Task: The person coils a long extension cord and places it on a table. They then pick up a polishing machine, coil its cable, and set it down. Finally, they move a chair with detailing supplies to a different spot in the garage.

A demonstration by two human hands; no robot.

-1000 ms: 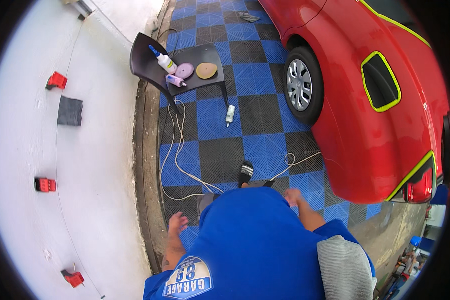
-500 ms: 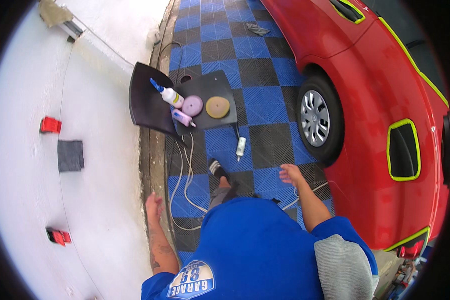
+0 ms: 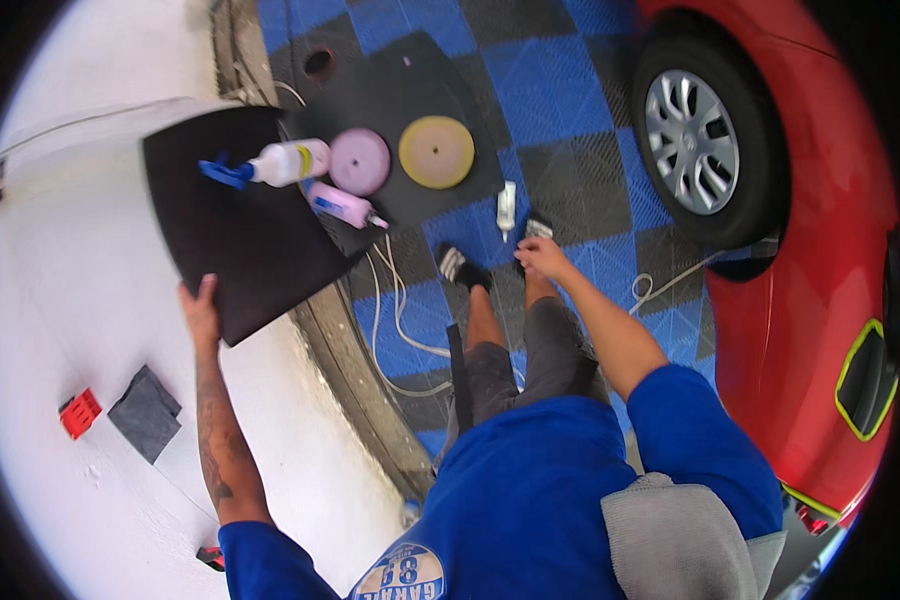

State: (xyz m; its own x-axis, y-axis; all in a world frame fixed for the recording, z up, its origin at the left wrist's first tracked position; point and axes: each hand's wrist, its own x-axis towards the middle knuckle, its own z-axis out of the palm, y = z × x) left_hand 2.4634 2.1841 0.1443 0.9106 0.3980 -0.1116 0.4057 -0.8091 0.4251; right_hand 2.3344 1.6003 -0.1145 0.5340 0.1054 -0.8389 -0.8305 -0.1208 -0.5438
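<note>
My left hand [image 3: 202,312] is at the edge of a black chair's backrest [image 3: 240,225], fingers apart; whether it presses on the edge I cannot tell. My right hand [image 3: 542,258] hangs over the floor with loosely bent fingers and nothing visible in them. Just beyond it is a small white bottle [image 3: 506,208] with a narrow tip, by the seat's corner. On the chair seat [image 3: 410,85] lie a purple round polishing pad [image 3: 359,161], a yellow round polishing pad [image 3: 436,152], a white spray bottle with blue trigger [image 3: 288,163] and a pink bottle [image 3: 340,205].
A red car [image 3: 800,340] with its wheel [image 3: 692,140] stands to my right. At left is a white wall [image 3: 60,250] with a grey cloth [image 3: 146,413] and a red holder [image 3: 80,413]. A white cable [image 3: 398,290] loops over the blue and black floor tiles [image 3: 550,90].
I have come nearer the chair, and it appears larger. My left hand has moved forward to the backrest edge. My right hand has swung inward, toward the small white bottle.
</note>
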